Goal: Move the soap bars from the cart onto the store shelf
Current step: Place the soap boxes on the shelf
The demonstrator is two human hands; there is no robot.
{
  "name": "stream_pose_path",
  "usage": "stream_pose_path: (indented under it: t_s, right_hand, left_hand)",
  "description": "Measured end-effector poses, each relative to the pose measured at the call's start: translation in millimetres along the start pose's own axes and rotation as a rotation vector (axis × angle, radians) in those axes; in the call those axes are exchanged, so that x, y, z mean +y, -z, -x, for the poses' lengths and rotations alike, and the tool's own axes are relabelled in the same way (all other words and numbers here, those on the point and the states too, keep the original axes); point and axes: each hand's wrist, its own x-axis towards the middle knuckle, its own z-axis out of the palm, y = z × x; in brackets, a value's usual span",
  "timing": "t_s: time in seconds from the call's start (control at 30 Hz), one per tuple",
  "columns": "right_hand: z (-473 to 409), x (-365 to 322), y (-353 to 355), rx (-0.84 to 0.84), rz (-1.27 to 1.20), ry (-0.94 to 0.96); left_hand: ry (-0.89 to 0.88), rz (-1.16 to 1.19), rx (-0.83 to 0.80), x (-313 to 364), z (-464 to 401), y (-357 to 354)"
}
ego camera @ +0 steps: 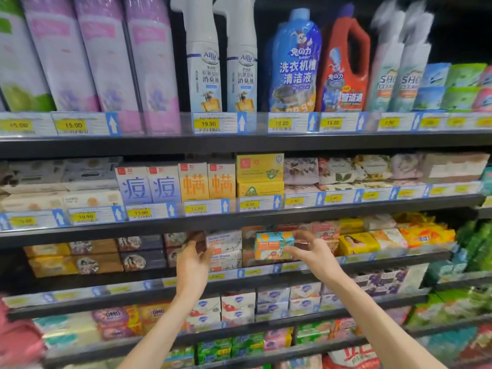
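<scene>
My right hand is shut on an orange-and-teal goat soap bar, held upright at the front of the third shelf. It sits just right of two stacked white goat soap boxes. My left hand reaches into the same shelf, its fingers curled against a dark brown box left of the white ones; I cannot tell whether it grips it. The cart is out of view.
Soap boxes fill the shelves above and below. Tall bottles and sprays stand on the top shelf. Yellow soap packs lie to the right of my right hand. Price-tag strips line each shelf edge.
</scene>
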Motion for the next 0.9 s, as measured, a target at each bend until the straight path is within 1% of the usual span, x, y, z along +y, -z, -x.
stream_pose_path:
  t_s: [0.07,0.2,0.47,0.6,0.9]
  right_hand:
    - [-2.4,2.1,-4.7,-0.004,0.002,-0.009]
    - [-4.2,2.5,-14.6,0.023,0.010,-0.006]
    - [-7.5,-3.1,-41.6,0.192,0.011,0.018]
    - [-5.0,-4.3,-54.7,0.269,0.039,0.040]
    - [-4.0,-4.4,-67.5,0.348,0.077,0.036]
  left_hand:
    - [-0.008,-0.013,0.037,2.0,4.0,-2.1]
    - [0.034,-0.031,0.049,5.2,6.9,-6.0]
    - [0.028,-0.036,0.090,6.8,8.6,-7.3]
    - [0.032,-0.008,0.079,4.9,6.7,-7.7]
    - [0.014,0.034,0.073,-5.8,4.4,-11.0]
